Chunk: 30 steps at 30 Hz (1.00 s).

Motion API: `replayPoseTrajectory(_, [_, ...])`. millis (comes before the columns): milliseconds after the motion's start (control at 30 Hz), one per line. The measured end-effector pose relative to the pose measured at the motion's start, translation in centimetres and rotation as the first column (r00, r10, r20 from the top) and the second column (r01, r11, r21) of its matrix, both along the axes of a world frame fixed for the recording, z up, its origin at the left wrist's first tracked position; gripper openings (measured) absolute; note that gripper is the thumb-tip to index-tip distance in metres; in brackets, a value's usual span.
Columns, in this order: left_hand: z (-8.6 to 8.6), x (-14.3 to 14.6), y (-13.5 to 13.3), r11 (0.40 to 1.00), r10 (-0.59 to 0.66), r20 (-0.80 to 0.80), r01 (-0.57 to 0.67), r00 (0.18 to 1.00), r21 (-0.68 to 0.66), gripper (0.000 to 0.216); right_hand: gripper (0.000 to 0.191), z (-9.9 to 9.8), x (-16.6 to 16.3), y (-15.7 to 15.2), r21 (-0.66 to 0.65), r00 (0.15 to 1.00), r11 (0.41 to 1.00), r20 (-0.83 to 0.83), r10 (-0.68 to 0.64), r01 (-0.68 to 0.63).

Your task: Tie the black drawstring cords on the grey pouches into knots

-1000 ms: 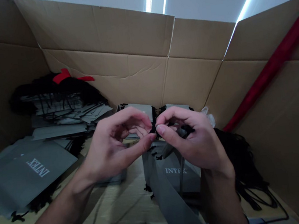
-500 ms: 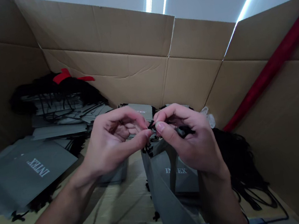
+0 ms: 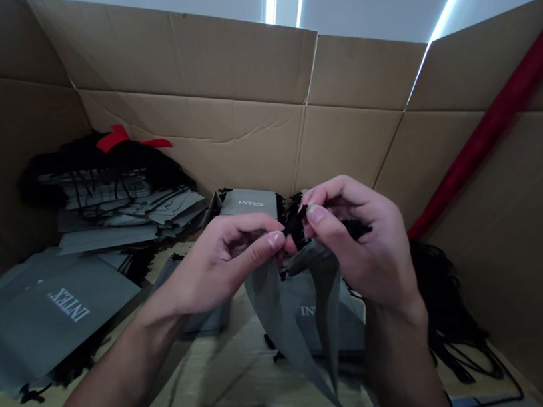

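Note:
Just above the table, my left hand (image 3: 224,261) pinches one end of a short black ribbon (image 3: 297,228) between thumb and fingertips. My right hand (image 3: 372,250) grips the other end, with more black cord bunched in its curled fingers. A grey bag (image 3: 272,308) hangs open from the ribbon, its sides drooping toward the table edge. Below and behind it lies another grey bag printed with white lettering (image 3: 341,318), partly covered. My fingers hide how the ribbon joins the bag.
Grey bags (image 3: 91,289) with black cords lie at left, in front of a higher stack (image 3: 102,187) topped by red strips. Another printed bag pile (image 3: 246,202) stands at the back. Black cords (image 3: 441,301) are heaped at right. Cardboard walls (image 3: 238,107) enclose the table; a red pole (image 3: 488,132) slants across.
Both hands have shifted rightward and drawn slightly apart, so the black ribbon shows stretched between them. The hanging grey bag has swung and opened into two visible sides.

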<state>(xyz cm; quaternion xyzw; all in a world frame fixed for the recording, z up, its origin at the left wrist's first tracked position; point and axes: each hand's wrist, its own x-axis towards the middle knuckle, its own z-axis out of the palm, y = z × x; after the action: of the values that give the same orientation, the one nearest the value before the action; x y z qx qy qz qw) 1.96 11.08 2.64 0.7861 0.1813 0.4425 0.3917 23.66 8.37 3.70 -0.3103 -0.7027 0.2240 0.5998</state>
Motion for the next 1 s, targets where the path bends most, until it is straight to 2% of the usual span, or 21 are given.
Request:
replayPoseTrajectory(67, [0.1,-0.3,-0.1,0.999,0.039,-0.017,-0.039,0.999,0.023,0.033,0.01,0.1,0.8,0.2,-0.051,0.993,0.993,0.035,0.113,-0.111])
replayPoseTrajectory(167, [0.2,-0.4,-0.5,0.999,0.048,-0.046,-0.047,0.998,0.02,0.035,0.056,0.0,1.6,0.8,-0.113,0.944,0.945,0.095,0.317,-0.307])
replayPoseTrajectory(200, [0.2,-0.4,-0.6,0.999,0.041,-0.053,-0.04,0.998,0.021,0.035,0.062,-0.1,1.7,1.0,-0.11,0.928,0.934,0.118,0.352,-0.34])
replayPoseTrajectory(233, [0.3,-0.4,-0.8,0.999,0.036,-0.056,-0.034,0.998,0.025,0.035,0.058,-0.2,1.8,1.2,-0.091,0.922,0.932,0.141,0.361,-0.351])
replayPoseTrajectory(367, [0.4,-0.3,-1.2,0.995,0.054,-0.091,-0.046,0.994,0.084,0.033,0.021,-0.2,1.5,1.4,0.056,0.933,0.952,0.221,0.283,-0.302])
replayPoseTrajectory(433, [0.4,-0.3,-1.3,0.991,0.061,-0.113,-0.047,0.992,0.126,0.031,0.014,0.0,1.3,1.3,0.093,0.937,0.957,0.247,0.247,-0.277])
replayPoseTrajectory(567, [0.3,-0.4,-1.3,0.985,0.021,-0.118,0.0,0.993,0.171,0.027,0.017,0.4,1.2,1.3,0.095,0.922,0.94,0.25,0.297,-0.329])
replayPoseTrajectory(767, [0.1,-0.4,-2.2,0.977,-0.001,-0.111,0.024,0.994,0.213,0.033,0.015,-0.1,1.7,1.8,0.021,0.89,0.904,0.189,0.416,-0.427])
replayPoseTrajectory(933, [0.0,-0.3,-3.6,0.985,0.111,-0.078,-0.099,0.991,0.143,0.037,0.032,-0.5,1.6,1.7,0.1,0.831,0.835,0.22,0.511,-0.541])
replayPoseTrajectory(1000, [0.0,-0.3,-3.8,0.979,0.164,-0.064,-0.154,0.984,0.133,0.036,0.034,-0.7,1.4,1.6,0.137,0.837,0.835,0.226,0.498,-0.533])
